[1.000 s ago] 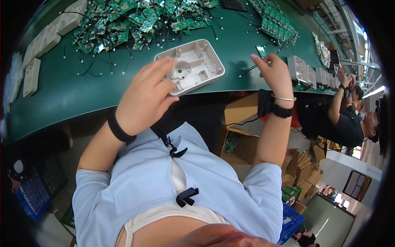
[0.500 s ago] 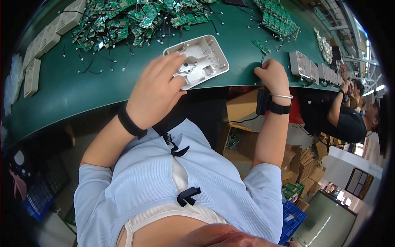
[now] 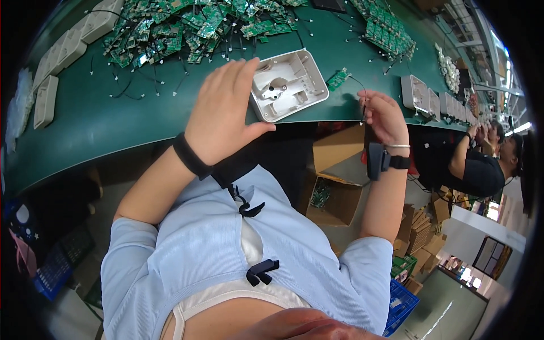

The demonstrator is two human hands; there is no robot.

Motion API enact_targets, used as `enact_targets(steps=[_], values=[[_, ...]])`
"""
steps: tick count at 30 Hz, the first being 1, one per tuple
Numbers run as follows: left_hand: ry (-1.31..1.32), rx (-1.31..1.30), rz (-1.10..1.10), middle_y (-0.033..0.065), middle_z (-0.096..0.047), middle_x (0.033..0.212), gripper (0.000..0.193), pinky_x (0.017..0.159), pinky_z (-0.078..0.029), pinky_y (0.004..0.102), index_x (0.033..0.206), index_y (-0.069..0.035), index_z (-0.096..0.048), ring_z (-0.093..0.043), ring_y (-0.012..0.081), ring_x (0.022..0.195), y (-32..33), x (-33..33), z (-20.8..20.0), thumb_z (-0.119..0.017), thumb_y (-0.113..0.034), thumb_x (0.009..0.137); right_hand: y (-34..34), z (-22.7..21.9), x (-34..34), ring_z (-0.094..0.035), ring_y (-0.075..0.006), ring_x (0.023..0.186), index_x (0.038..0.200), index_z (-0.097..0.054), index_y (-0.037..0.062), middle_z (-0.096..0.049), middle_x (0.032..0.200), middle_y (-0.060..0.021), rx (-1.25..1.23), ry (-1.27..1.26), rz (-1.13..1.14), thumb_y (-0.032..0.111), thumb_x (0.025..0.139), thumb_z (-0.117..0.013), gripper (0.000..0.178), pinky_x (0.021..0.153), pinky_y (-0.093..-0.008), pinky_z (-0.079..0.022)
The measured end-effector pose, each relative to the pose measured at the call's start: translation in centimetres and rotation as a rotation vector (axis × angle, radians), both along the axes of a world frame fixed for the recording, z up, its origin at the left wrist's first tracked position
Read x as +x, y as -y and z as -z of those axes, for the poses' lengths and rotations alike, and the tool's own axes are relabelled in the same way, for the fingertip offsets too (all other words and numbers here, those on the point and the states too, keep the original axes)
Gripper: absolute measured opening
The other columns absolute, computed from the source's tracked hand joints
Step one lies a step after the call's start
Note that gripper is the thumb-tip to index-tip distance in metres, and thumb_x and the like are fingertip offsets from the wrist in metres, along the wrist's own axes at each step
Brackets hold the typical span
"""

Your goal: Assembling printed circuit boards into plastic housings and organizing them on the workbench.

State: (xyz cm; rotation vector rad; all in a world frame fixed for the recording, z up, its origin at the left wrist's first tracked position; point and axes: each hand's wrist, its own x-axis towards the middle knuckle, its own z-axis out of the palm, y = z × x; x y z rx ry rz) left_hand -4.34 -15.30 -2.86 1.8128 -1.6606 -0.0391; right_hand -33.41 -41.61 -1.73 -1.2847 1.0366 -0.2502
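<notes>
We see open tabletop [image 3: 113,124] well left of the white housing [image 3: 292,86]. The left hand [image 3: 222,110] flanks it; heaped circuit boards [image 3: 207,31] block behind, a loose board [image 3: 338,79] right.

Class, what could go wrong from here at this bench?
The white housing lies near the edge of the green bench; a nudge from the left hand might send it over. A black wire runs from the small green board to the right hand; a sharp tug could strain it.

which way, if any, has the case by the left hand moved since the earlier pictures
Yes: the case has moved right, judged against the board pile.
</notes>
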Motion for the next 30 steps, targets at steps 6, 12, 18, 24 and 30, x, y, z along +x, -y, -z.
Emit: enact_targets(steps=[6, 12, 18, 24, 30], values=[[-0.118, -0.034, 0.021, 0.0226, -0.050, 0.146, 0.107, 0.113, -0.041, 0.0492, 0.153, 0.000, -0.037, -0.050, 0.0432, 0.134, 0.5, -0.1, -0.3, -0.095, -0.024, 0.067, -6.0, 1.0, 3.5, -0.065, -0.0142, 0.082, 0.118, -0.062, 0.0031, -0.068, 0.104, -0.0053, 0.636, 0.723, 0.232, 0.003, 0.100, -0.061, 0.018, 0.062, -0.0236, -0.052], [-0.229, -0.094, 0.078, 0.0210, -0.048, 0.141, 0.098, 0.108, -0.044, 0.0476, 0.148, -0.001, -0.041, -0.052, 0.0420, 0.127, 0.5, -0.4, -1.3, -0.093, -0.015, 0.066, -13.5, 0.2, 8.6, -0.067, -0.0129, 0.090, 0.114, -0.069, -0.0009, -0.073, 0.106, -0.0073, -0.401, 0.496, 0.203, 0.000, 0.097, -0.069, 0.017, 0.076, -0.0235, -0.053], [-0.287, -0.103, 0.098, 0.0191, -0.045, 0.139, 0.097, 0.104, -0.047, 0.0438, 0.147, -0.002, -0.042, -0.052, 0.0404, 0.125, 0.5, -0.6, -1.4, -0.092, -0.012, 0.065, -14.3, 0.5, 9.4, -0.066, -0.0091, 0.089, 0.109, -0.074, -0.0038, -0.076, 0.103, -0.0070, -0.751, 0.321, 0.091, -0.004, 0.092, -0.075, 0.017, 0.080, -0.0223, -0.051], [-0.308, -0.126, 0.116, 0.0188, -0.044, 0.138, 0.096, 0.100, -0.049, 0.0423, 0.148, -0.001, -0.042, -0.053, 0.0394, 0.124, 0.6, -0.6, -1.2, -0.090, -0.010, 0.065, -14.4, 0.2, 9.4, -0.063, -0.0070, 0.085, 0.108, -0.074, -0.0030, -0.076, 0.099, -0.0044, -0.678, 0.313, 0.111, -0.004, 0.092, -0.076, 0.017, 0.076, -0.0218, -0.049], [-0.322, -0.118, 0.119, 0.0196, -0.041, 0.140, 0.095, 0.100, -0.050, 0.0419, 0.149, -0.002, -0.040, -0.052, 0.0397, 0.123, 0.5, -1.0, -1.1, -0.087, -0.006, 0.066, -14.2, 1.2, 10.5, -0.059, -0.0059, 0.073, 0.098, -0.076, 0.0030, -0.077, 0.096, -0.0039, -0.819, 0.369, 0.174, -0.001, 0.087, -0.078, 0.012, 0.065, -0.0215, -0.046]])
